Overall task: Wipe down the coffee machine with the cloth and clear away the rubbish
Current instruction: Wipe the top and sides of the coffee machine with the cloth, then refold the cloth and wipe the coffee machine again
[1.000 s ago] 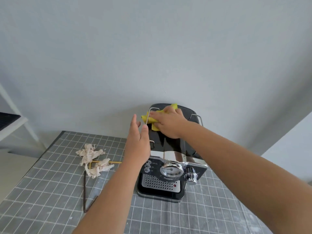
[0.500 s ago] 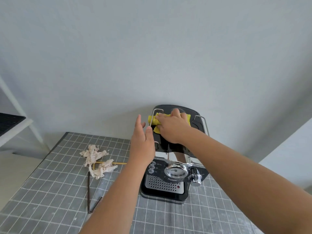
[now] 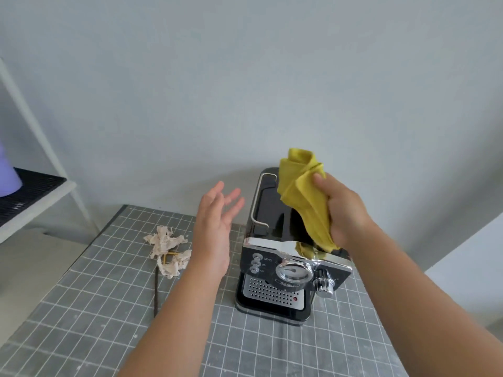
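Gripping yellow cloth (image 3: 304, 202), right hand (image 3: 343, 213), coffee machine (image 3: 288, 268)

Black-and-chrome coffee machine (image 3: 288, 270) sits on the grey gridded desk (image 3: 109, 308) by the wall, crumpled beige paper scraps (image 3: 167, 250) to its left.

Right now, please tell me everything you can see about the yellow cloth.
The yellow cloth is a soft, mustard-yellow fabric, bunched into loose folds. The right hand grips it at its right side, thumb in front. It is held up over the black top of the coffee machine; its upper end stands above the hand, its lower end hangs down to the chrome front edge, which mirrors it. Whether it touches there, I cannot tell.
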A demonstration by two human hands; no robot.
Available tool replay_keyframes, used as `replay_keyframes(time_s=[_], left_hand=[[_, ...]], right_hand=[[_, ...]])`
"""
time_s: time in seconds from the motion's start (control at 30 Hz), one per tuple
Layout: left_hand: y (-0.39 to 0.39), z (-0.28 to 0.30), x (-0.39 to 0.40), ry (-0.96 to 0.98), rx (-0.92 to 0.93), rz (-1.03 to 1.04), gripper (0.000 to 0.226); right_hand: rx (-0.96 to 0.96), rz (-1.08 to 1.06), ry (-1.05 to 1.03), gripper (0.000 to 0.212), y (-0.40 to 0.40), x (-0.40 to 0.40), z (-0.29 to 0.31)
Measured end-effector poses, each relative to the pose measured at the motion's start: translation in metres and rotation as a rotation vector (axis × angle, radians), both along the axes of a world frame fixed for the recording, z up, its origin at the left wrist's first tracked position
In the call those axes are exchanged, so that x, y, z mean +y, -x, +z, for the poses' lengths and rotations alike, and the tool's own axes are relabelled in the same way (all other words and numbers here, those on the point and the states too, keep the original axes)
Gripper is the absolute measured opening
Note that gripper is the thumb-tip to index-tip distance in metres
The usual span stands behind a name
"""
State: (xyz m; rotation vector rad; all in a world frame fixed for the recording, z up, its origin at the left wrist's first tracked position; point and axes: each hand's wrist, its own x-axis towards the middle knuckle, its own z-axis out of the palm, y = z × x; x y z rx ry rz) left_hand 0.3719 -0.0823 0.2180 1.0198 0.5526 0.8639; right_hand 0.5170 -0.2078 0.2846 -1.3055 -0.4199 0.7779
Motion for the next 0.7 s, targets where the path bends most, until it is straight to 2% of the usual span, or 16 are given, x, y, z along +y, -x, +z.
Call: replay_keyframes(time_s=[0.07,0.13,0.23,0.33,0.4,0.5,0.6,0.7], left_hand=[[0.01,0.005,-0.004,0.124,-0.086,-0.062,0.035],[0.016,0.009,-0.011,0.197,-0.099,-0.138,0.039],[0.023,0.019,-0.021,0.269,-0.122,-0.28,0.049],[0.033,0.027,-0.022,0.237,-0.153,-0.358,0.05],[0.04,0.028,-0.024,0.228,-0.148,-0.362,0.047],[0.048,0.023,-0.028,0.314,-0.149,-0.311,0.047],[0.056,0.02,-0.031,0.376,-0.192,-0.292,0.05],[0.064,0.02,-0.03,0.401,-0.234,-0.27,0.055]], right_hand=[[0.24,-0.022,-0.063,0.034,0.006,-0.001,0.001],[0.354,0.02,-0.118,0.041,0.019,0.005,0.003],[0.4,0.089,-0.166,0.047,0.047,0.019,0.005],[0.384,0.141,-0.152,0.057,0.069,0.033,0.003],[0.191,0.076,-0.071,0.072,0.078,0.038,-0.002],[-0.232,0.01,0.143,0.083,0.091,0.04,-0.009],[-0.403,0.049,0.319,0.091,0.097,0.041,-0.019],[-0.556,0.087,0.373,0.093,0.101,0.039,-0.024]])
